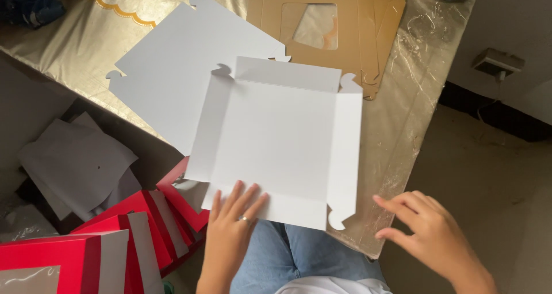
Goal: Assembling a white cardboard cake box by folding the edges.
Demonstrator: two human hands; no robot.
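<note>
At the near edge of the view, the left hand [230, 236] lies flat, fingers spread and straight, fingertips pressing the near flap of a flat white die-cut cardboard box blank [279, 141]; it holds nothing closed in the palm. The right hand [428, 233] hovers just beside the blank's near right corner, fingers loosely curled and open, apart from the card and above the surface edge. Blue denim trouser legs [293, 254] show beneath both hands.

The blank is roughly square with creased flaps on all four sides and curled locking tabs at the corners; it sits slightly rotated, near edge overhanging the surface toward the person, far edge pointing away. It has no marked long axis.

It rests on a gold foil-covered surface [402, 127], whose right and near edges drop to open floor. A second flat white card sheet [172, 70] lies partly under the blank, angled to the far left. Farther off lies a brown cardboard lid blank with a clear square window [322, 6]. Left, below the surface, red-and-white folded boxes [126, 231] are stacked.
</note>
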